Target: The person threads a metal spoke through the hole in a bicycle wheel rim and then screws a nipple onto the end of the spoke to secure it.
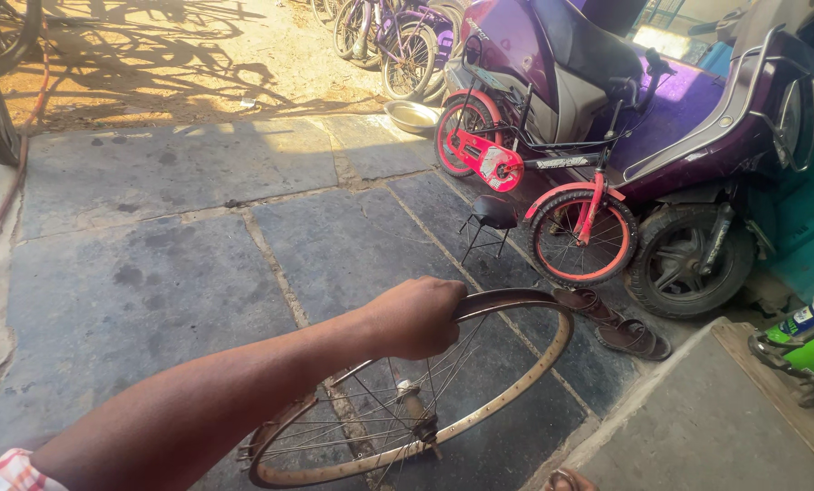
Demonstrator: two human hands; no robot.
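I've got the maroon scooter [698, 118] parked at two o'clock, the small red bicycle [534, 182] leaning just beside it, a little black stool [493, 218] below. On the stone floor [152, 227], a bare wheel rim [507, 382] sits low at five o'clock, upright but tilted. My left hand [416, 316] is on its top edge, fingers [439, 332] curled tight around the rim. Right hand's out of shot. Risk as I judge it: one-handed hold, so the rim could swing or roll, and loose spokes may snag. Brown sandals [620, 327] lie near.
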